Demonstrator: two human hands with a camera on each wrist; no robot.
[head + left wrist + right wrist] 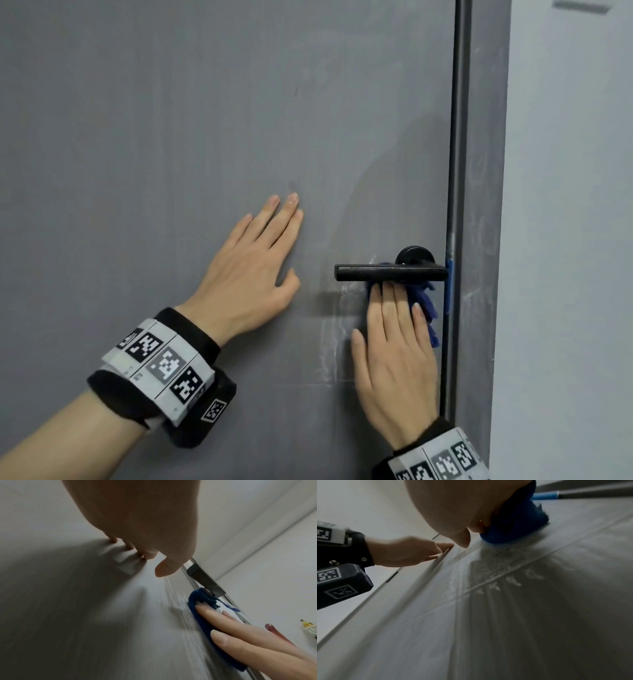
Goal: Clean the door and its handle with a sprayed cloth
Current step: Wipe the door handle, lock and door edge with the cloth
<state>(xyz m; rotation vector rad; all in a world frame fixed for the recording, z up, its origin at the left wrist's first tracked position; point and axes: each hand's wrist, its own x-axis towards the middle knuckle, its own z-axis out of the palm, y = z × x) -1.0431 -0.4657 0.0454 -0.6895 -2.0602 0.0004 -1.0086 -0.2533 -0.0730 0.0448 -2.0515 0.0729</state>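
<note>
The right hand (397, 353) lies flat on the door (171, 120), fingers straight and close together, and presses a blue cloth (426, 305) against the panel just under the black handle (390, 272). The fingertips reach up to the underside of the lever, and part of the cloth is tucked behind it. The left hand (246, 274) holds nothing; it is spread flat on the door to the left of the handle, near it but not touching it, and seems to steady the door. The step in hand, as I judge it, is wiping the panel around and below the handle. White streaks (330, 346) run down the door to the left of the right hand and below it, so this zone is not clean yet. To do it well, the palm should stay flat so that the whole cloth keeps contact, and the strokes should overlap and pass across the streaks, not only along them. The frayed edge of the cloth hangs near the door edge, beside a strip of blue tape (450, 284) (it could catch there, so it is better to fold the loose part under the fingers). The handle itself needs a different grip: wrap the cloth around the lever and slide along it, then go round the rosette (414, 254). Whether the cloth is damp enough I cannot tell, because the wrist views are blurred. The left hand should keep pressing while the right one rubs.
</note>
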